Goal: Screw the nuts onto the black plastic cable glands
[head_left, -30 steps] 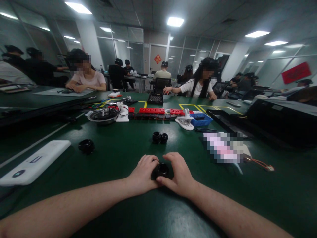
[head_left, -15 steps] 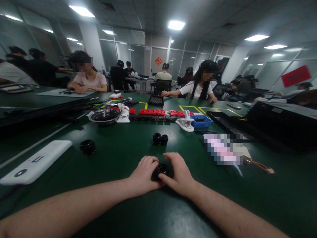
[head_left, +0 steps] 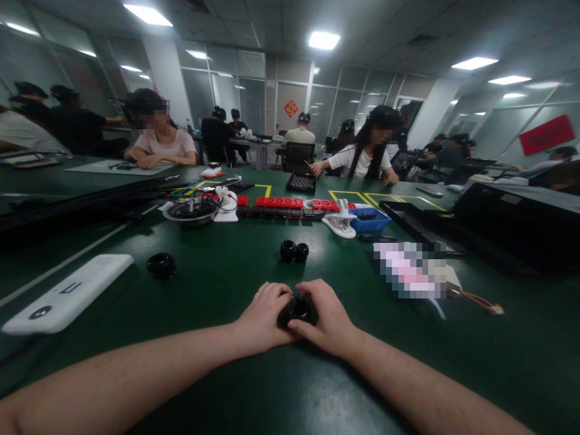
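Observation:
Both hands meet around a black round part [head_left: 299, 309] on the green table [head_left: 217, 386]. My left hand [head_left: 267, 314] has its fingers wrapped round the part's left side. From the right, my right hand [head_left: 325, 317] grips it between curved fingers and thumb, with the thumb at its near edge. The part's ring-shaped top faces up, and its lower side is hidden. Beyond the hands, two similar black round parts, a larger one [head_left: 287, 251] and a smaller one [head_left: 302, 252], stand side by side. Another black round part [head_left: 161, 265] lies to the left.
A white device [head_left: 70, 295] lies at the left. Farther back are a metal bowl [head_left: 190, 211], red trays [head_left: 280, 202], a white clamp [head_left: 341, 220] and a blue bin [head_left: 369, 220]. A black case [head_left: 516, 223] stands right. Two people sit across the table.
My right thumb has shifted slightly left at the part's near edge. Across the table, a person's hand and the black tray beside it have moved right.

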`<state>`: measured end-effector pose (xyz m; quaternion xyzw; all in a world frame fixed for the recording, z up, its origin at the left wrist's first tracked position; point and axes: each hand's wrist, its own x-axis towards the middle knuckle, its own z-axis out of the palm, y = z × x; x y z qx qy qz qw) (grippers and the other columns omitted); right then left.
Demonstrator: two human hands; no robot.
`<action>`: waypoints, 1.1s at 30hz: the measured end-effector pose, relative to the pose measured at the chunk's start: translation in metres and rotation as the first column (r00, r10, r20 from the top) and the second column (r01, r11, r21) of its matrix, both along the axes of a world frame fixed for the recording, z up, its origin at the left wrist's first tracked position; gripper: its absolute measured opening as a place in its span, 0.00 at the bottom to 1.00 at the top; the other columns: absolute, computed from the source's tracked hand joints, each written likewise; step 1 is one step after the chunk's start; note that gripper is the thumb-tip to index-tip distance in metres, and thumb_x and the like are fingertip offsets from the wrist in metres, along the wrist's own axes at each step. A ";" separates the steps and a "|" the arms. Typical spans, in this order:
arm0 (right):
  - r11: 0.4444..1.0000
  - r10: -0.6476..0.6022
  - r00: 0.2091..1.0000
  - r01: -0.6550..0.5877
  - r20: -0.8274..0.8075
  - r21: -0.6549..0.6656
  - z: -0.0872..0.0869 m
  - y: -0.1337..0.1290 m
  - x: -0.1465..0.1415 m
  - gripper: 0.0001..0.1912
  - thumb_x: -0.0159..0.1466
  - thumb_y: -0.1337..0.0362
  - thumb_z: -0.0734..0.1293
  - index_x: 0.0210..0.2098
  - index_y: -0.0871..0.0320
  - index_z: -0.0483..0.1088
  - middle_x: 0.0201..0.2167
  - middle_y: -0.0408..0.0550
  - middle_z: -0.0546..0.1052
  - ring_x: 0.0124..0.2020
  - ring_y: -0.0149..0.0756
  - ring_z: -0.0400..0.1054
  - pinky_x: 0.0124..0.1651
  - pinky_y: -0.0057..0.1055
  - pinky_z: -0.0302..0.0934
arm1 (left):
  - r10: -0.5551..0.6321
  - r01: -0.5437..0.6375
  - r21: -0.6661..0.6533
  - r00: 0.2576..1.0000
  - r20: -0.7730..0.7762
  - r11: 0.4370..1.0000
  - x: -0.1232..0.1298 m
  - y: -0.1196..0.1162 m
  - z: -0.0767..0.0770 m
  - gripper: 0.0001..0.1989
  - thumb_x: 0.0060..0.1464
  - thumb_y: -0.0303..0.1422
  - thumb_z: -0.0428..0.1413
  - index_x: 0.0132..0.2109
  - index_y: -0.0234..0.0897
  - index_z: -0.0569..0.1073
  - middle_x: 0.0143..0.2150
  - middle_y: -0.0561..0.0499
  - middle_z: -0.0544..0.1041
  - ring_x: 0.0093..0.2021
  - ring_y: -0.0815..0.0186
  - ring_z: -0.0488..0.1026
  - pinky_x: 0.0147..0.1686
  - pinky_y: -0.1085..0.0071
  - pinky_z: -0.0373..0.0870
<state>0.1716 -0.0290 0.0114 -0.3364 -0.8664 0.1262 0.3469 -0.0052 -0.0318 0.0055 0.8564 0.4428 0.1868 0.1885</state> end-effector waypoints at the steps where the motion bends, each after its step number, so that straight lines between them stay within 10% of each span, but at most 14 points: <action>1: 0.999 0.043 0.999 -0.044 -0.008 -0.007 0.000 0.000 0.000 0.20 0.56 0.60 0.63 0.46 0.60 0.58 0.38 0.53 0.68 0.38 0.42 0.62 0.41 0.42 0.60 | -0.008 0.008 0.002 1.000 0.002 1.000 0.000 0.000 -0.001 0.23 0.41 0.43 0.58 0.45 0.37 0.68 0.46 0.46 0.65 0.47 0.56 0.60 0.51 0.56 0.56; 5: 0.968 0.250 0.966 -0.250 -0.060 0.012 0.003 -0.001 0.002 0.23 0.56 0.65 0.57 0.52 0.60 0.53 0.46 0.55 0.65 0.46 0.43 0.59 0.48 0.43 0.57 | -0.006 0.006 -0.002 1.000 0.005 1.000 -0.001 0.001 -0.003 0.24 0.42 0.45 0.57 0.46 0.37 0.67 0.46 0.46 0.65 0.47 0.55 0.60 0.51 0.55 0.56; 13: 0.999 -0.011 1.000 0.010 0.016 0.047 0.001 -0.004 -0.002 0.22 0.56 0.56 0.63 0.46 0.61 0.58 0.39 0.55 0.67 0.39 0.44 0.61 0.41 0.44 0.59 | -0.002 0.002 0.003 1.000 -0.010 1.000 0.000 0.001 -0.002 0.21 0.41 0.43 0.58 0.42 0.36 0.69 0.47 0.46 0.65 0.47 0.55 0.60 0.50 0.56 0.57; 19: 0.973 0.221 0.975 -0.219 -0.028 0.069 0.003 -0.004 0.001 0.21 0.56 0.67 0.56 0.50 0.60 0.54 0.42 0.54 0.66 0.43 0.42 0.60 0.46 0.43 0.57 | 0.007 -0.007 0.015 1.000 0.013 1.000 0.001 0.000 -0.001 0.23 0.41 0.42 0.58 0.45 0.38 0.68 0.45 0.47 0.65 0.46 0.56 0.61 0.49 0.57 0.58; 26: 0.997 0.009 0.999 -0.012 0.036 0.079 0.003 -0.003 0.000 0.23 0.55 0.55 0.63 0.46 0.61 0.58 0.39 0.54 0.68 0.39 0.44 0.62 0.40 0.43 0.59 | -0.013 0.013 0.009 1.000 -0.010 1.000 -0.001 0.002 -0.003 0.23 0.41 0.43 0.58 0.44 0.37 0.69 0.47 0.46 0.65 0.48 0.55 0.60 0.51 0.55 0.56; 33: 0.970 0.232 0.972 -0.233 0.018 0.068 0.007 -0.005 0.000 0.21 0.55 0.65 0.59 0.48 0.60 0.56 0.43 0.54 0.67 0.44 0.43 0.60 0.47 0.43 0.56 | -0.009 0.009 0.012 1.000 -0.001 1.000 -0.001 0.003 -0.004 0.21 0.40 0.39 0.58 0.43 0.38 0.69 0.46 0.47 0.65 0.48 0.55 0.60 0.51 0.55 0.55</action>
